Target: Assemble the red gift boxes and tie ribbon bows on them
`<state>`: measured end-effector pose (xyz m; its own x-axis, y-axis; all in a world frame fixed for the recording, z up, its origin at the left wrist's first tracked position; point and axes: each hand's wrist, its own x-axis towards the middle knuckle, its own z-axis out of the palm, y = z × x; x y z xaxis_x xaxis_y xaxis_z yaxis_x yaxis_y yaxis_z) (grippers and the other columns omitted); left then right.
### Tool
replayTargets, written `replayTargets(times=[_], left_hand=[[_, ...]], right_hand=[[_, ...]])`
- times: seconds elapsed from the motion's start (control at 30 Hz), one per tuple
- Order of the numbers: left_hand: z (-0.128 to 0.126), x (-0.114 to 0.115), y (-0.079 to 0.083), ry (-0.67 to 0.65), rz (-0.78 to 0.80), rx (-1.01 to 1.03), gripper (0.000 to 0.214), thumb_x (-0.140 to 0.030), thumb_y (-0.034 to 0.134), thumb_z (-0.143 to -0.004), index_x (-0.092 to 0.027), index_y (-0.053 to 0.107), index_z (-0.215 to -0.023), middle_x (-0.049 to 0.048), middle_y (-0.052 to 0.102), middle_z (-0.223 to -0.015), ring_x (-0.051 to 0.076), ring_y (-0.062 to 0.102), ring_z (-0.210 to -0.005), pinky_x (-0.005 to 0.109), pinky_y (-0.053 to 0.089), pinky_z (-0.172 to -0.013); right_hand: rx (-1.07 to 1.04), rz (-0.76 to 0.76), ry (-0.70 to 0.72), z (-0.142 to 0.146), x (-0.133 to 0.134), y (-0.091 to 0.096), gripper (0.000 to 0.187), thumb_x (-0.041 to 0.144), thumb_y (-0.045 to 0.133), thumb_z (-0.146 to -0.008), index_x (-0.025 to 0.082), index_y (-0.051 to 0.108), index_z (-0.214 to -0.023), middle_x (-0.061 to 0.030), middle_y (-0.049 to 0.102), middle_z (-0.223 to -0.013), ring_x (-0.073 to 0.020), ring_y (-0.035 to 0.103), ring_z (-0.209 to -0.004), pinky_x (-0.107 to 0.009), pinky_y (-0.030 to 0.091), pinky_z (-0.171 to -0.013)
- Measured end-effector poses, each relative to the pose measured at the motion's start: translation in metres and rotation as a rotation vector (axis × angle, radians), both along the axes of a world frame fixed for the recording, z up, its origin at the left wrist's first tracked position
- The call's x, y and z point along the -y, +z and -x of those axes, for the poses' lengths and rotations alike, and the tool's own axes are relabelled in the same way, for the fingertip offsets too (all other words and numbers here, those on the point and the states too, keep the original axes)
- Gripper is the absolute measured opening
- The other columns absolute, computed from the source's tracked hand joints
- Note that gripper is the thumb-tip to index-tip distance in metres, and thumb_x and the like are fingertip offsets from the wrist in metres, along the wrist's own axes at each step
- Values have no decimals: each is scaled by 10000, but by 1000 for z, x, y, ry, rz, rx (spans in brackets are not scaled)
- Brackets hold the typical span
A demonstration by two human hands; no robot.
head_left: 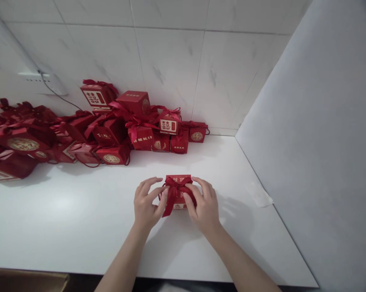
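Observation:
A small red gift box [179, 198] with gold and white lettering sits on the white table. A dark red ribbon [170, 202] is tied over its top in a bow, one tail hanging down the near left side. At the bow's left side, my left hand [147, 202] pinches the ribbon between thumb and index finger, its other fingers curled beyond. My right hand [205, 205] has thumb and fingers closed about the bow's right loop, which they partly hide. Both hands cover parts of the box's sides.
Many similar red boxes [111, 132] with ribbons are piled along the tiled wall [167, 61], from far left to centre. A cable [59, 97] runs from a wall socket behind them. A white panel [317, 121] bounds the table's right side. A cardboard box [27, 280] stands at lower left.

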<state>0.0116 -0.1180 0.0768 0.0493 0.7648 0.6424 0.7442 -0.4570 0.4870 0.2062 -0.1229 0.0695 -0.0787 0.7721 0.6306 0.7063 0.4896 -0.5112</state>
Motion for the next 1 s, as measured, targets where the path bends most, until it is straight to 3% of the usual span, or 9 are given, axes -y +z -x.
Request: replayTargets(times=[0.1,0.23,0.37,0.63,0.83,1.0], left_hand=[[-1,0,-5,18,-66,-8,146,-185,621,-838,-274,729,-878,53,676,-1075,279,584,-1092,436,475,-930],[-1,-2,-6,4,-111,-57,273,-137,635,-808,-274,726,-1027,65,668,-1093,268,586,-1066,438,486,-931],[-3,-4,-8,16,-160,-52,308,-107,634,-802,-253,718,-1059,68,668,-1067,251,594,-1032,418,508,-902],[-6,-4,-11,-19,-112,-44,421,-101,641,-807,-245,647,-1202,85,646,-1120,242,584,-1028,400,509,-877],[-9,-4,-9,-61,-108,-35,430,-88,626,-808,-246,626,-1208,80,634,-1127,230,586,-1018,380,497,-878],[-9,-2,-9,-61,-71,-21,454,-90,601,-809,-239,602,-1237,87,609,-1152,233,574,-1036,384,497,-892]], right_hand=[[12,25,-19,3,0,-3,304,265,544,-939,259,579,-1241,-127,542,-1322,-317,527,-1178,-516,459,-966],[15,45,8,3,0,-9,384,277,528,-958,258,520,-1342,-126,498,-1395,-303,503,-1236,-504,457,-997],[0,0,20,3,1,-10,340,275,520,-967,238,554,-1303,-115,493,-1406,-280,505,-1248,-478,465,-1003],[11,60,1,1,0,-9,361,314,494,-979,228,520,-1328,-123,508,-1388,-280,513,-1240,-483,474,-998],[-51,74,14,1,0,-8,358,331,489,-980,227,488,-1323,-128,504,-1396,-275,510,-1253,-482,472,-1003],[37,73,-11,0,-1,-9,405,326,463,-993,239,445,-1388,-128,485,-1425,-287,490,-1274,-526,406,-1047]])
